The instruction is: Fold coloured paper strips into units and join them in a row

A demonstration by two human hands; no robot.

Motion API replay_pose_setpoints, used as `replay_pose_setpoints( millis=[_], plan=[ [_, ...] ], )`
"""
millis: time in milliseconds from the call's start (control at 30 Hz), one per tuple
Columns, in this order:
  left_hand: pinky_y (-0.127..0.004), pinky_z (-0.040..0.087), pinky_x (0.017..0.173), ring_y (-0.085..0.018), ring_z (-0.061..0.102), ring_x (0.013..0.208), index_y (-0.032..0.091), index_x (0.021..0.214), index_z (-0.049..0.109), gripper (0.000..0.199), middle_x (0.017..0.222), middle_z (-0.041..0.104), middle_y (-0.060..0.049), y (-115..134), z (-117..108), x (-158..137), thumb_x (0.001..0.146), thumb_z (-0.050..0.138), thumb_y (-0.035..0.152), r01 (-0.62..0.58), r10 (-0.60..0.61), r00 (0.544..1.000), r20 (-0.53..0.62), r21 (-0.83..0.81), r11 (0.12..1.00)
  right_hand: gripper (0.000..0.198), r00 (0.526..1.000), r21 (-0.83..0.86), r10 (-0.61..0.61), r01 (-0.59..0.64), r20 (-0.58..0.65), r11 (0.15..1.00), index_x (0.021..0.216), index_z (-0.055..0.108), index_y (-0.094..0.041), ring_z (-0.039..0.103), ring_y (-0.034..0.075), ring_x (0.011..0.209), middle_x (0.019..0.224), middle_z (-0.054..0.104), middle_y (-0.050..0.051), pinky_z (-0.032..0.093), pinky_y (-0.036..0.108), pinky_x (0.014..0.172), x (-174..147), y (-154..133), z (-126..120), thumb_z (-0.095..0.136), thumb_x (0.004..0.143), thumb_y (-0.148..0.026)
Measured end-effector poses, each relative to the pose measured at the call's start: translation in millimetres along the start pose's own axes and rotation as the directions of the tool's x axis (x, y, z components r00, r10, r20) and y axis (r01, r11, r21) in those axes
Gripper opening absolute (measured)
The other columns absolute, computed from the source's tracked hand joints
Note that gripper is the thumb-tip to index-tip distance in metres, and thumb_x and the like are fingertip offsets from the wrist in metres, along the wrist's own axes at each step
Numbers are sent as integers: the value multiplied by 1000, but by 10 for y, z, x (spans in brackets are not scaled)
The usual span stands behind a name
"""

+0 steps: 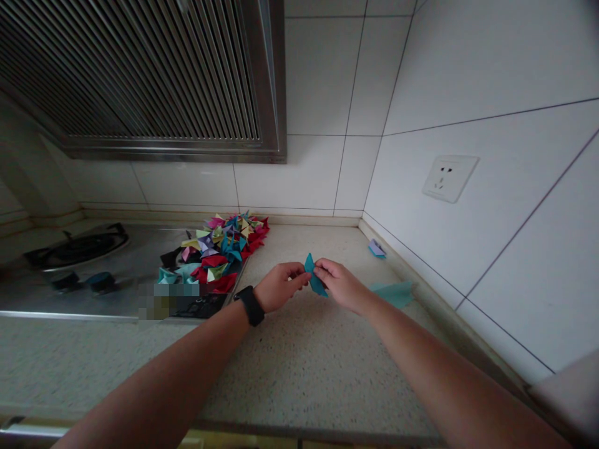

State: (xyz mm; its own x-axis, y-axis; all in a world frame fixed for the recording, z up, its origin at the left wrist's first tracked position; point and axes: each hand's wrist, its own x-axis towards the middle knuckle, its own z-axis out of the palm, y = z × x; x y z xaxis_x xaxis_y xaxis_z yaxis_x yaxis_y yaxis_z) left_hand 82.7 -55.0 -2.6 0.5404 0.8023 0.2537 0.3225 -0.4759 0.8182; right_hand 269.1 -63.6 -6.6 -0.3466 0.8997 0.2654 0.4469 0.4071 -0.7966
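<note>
A teal folded paper piece, pointed at its top and bottom, is pinched between my two hands just above the counter. My left hand, with a black watch on its wrist, grips the paper's left side between thumb and fingers. On the opposite side, my right hand pinches the same paper. Behind my right wrist lies a flat sheet of light teal paper. Farther left, a heap of folded paper cranes in many colours spreads over the right part of the stove.
The gas stove has a black burner grate and two knobs. A range hood hangs above it. Near the right wall sits a small blue and lilac paper bundle. A socket is on that wall. The speckled counter reaches the front edge.
</note>
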Motion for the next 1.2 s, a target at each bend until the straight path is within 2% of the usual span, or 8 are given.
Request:
replay_pose_setpoints(
  millis=[167,367,433,533,700,933,1067,1200],
  plan=[
    [-19,36,49,-7,46,52,15,77,58,29,67,57,1,18,52,20,87,51,41,-6,2,1000,-28,-158,987,30,998,200,23,-11,-57,980,80,51,-20,47,13,61,68,50,-1,36,25,56,4,26,69,40,93,-45],
    [-19,35,49,-6,46,52,15,73,53,30,68,59,0,17,66,28,86,54,43,-90,81,996,-41,-337,937,30,997,441,73,-60,-13,896,84,49,-21,50,13,59,70,54,0,39,26,54,8,-22,115,42,91,-49],
    [-18,34,48,-7,46,52,15,75,53,30,68,58,0,-11,72,32,86,54,43,-70,63,997,-33,-347,935,30,998,370,55,-40,-31,928,82,49,-21,49,13,59,68,51,-1,37,25,54,11,-23,87,41,92,-48],
    [-18,35,45,-8,47,53,15,80,56,29,71,58,-1,-60,83,39,87,51,43,-23,25,1000,2,-302,953,29,998,116,-9,17,-62,993,79,49,-20,44,12,59,64,47,-3,34,25,54,10,-8,0,42,93,-45],
    [-17,35,44,-8,48,56,15,83,59,33,72,56,0,-85,75,47,88,49,46,-25,23,1000,-12,-245,969,27,995,-142,-94,91,-14,986,78,49,-19,43,12,63,65,46,-3,32,24,58,-16,-29,-123,42,93,-40],
    [-18,31,45,-6,41,48,14,78,61,36,61,52,2,-102,42,45,87,52,48,-19,22,1000,7,-288,957,31,995,-41,-70,73,66,997,82,54,-19,42,11,59,65,46,-3,31,24,54,-40,-70,-132,39,95,-42],
    [-19,33,47,-7,45,51,13,77,60,36,67,58,-1,-85,36,36,85,55,47,-43,56,998,23,-372,927,32,994,32,-80,78,75,996,81,54,-18,42,11,60,66,46,-2,32,23,53,-44,-89,-136,41,95,-44],
    [-19,33,46,-7,48,53,13,74,61,35,69,62,-2,-60,44,46,84,56,46,-32,20,999,-38,-351,936,34,998,89,-32,27,61,996,83,53,-19,44,11,59,66,46,-2,35,23,53,-37,-58,-137,41,93,-49]
  ],
)
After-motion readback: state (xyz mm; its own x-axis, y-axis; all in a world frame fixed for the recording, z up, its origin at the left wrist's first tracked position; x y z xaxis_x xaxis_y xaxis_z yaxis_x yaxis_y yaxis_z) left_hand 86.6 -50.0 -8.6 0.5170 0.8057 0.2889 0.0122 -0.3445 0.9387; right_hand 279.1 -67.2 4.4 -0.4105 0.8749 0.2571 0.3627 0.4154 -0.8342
